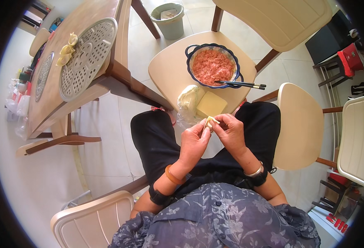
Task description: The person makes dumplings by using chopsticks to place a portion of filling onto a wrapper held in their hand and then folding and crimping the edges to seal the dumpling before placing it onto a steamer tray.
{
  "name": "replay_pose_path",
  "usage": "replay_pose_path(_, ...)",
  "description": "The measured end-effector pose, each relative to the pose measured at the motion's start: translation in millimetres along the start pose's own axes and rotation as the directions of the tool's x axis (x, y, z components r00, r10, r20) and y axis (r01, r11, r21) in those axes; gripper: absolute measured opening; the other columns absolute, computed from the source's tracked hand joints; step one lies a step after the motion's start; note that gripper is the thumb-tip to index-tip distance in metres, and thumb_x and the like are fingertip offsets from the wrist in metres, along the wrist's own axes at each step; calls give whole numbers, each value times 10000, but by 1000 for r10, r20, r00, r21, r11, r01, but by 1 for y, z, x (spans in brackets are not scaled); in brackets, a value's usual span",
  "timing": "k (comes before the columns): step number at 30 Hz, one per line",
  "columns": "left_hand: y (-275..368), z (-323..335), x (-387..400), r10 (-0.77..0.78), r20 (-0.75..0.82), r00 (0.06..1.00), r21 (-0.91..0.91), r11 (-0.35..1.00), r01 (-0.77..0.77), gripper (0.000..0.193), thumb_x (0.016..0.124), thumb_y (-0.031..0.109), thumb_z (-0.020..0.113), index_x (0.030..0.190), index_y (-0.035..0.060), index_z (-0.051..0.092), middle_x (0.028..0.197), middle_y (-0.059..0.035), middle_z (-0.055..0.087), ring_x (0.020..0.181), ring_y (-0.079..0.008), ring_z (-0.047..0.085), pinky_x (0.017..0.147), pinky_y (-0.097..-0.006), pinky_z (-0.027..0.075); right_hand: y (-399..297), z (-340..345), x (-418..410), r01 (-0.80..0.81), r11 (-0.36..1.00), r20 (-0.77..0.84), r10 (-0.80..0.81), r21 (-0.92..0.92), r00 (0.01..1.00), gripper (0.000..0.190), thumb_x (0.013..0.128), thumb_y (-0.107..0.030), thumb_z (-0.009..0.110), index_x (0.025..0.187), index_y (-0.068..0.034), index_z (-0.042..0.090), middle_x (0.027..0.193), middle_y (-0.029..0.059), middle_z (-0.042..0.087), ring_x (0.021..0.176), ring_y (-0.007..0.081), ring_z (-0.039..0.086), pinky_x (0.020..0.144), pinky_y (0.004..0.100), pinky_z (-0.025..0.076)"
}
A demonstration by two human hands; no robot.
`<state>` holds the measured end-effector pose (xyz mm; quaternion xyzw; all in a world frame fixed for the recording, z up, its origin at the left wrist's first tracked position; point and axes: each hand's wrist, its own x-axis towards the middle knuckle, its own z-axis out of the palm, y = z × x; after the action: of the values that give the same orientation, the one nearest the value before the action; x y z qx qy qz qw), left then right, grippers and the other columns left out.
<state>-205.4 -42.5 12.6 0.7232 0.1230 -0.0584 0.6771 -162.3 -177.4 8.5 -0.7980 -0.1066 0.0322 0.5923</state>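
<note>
Between my fingertips is a small folded dumpling wrapper (pixel 211 120), pinched from both sides above my lap. My left hand (pixel 197 138) grips its left side, and my right hand (pixel 230 131) grips the right. Any filling inside is hidden. Just beyond my hands, a stack of square yellow wrappers (pixel 212 104) lies on the chair seat (pixel 166 68). Beside it sits a clear plastic bag (pixel 188 104) with pale dough or wrappers inside. Farther back stands a blue-rimmed bowl (pixel 188 66) of pink minced filling (pixel 213 63), with dark chopsticks (pixel 247 84) resting in it.
On the wooden table (pixel 104 7) at left, a perforated metal steamer tray (pixel 92 59) overhangs the edge slightly, with several folded dumplings (pixel 66 51) along its far side. A lined waste bin (pixel 171 28) stands on the tiled floor. Another chair (pixel 300 127) is close on my right.
</note>
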Motion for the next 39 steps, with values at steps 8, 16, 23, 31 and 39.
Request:
replay_pose_path(8, 4, -6, 1, -49, 38, 998, -224, 973, 56, 291, 929, 59, 471, 1177, -69, 555, 1045, -110, 625, 910, -140, 617, 785, -265, 551, 9, 1, -1, -93, 986, 23, 91, 137, 996, 159, 822, -108, 660, 874, 40, 635, 766, 104, 621, 637, 130, 618, 576, 238, 483)
replay_pose_path(16, 1, -5, 0, -91, -2, 996, -312, 946, 85, 293, 932, 75, 472, 1175, -68, 553, 1029, -117, 630, 898, -149, 627, 785, -273, 553, 6, 4, -4, -95, 993, 42, 93, 66, 995, 163, 838, -113, 643, 872, 45, 654, 705, 85, 618, 604, 110, 593, 549, 223, 463)
replay_pose_path(23, 13, -16, 4, -153, 105, 983, -384, 905, 182, 287, 936, 94, 475, 1158, -65, 565, 1031, -129, 631, 888, -162, 638, 778, -273, 554, -2, 0, 1, -149, 963, 99, 129, 225, 987, 193, 887, -135, 594, 891, 51, 645, 686, 38, 619, 590, 62, 575, 522, 187, 448)
replay_pose_path(31, 13, -23, -1, -123, 106, 987, -487, 859, 159, 312, 951, 144, 469, 1176, -58, 547, 1059, -114, 623, 917, -174, 630, 826, -290, 534, -22, -2, 5, -154, 975, 168, 126, 162, 978, 167, 893, -119, 585, 905, 40, 634, 694, 37, 626, 605, 59, 583, 531, 195, 459)
replay_pose_path(39, 69, -64, -15, -62, 168, 984, -484, 864, 138, 305, 959, 140, 461, 1157, -81, 532, 1039, -165, 633, 934, -232, 652, 816, -299, 548, -29, -11, 7, -115, 942, 84, 93, 315, 992, 203, 939, -153, 528, 1014, 10, 624, 725, 19, 618, 578, 40, 552, 522, 167, 436)
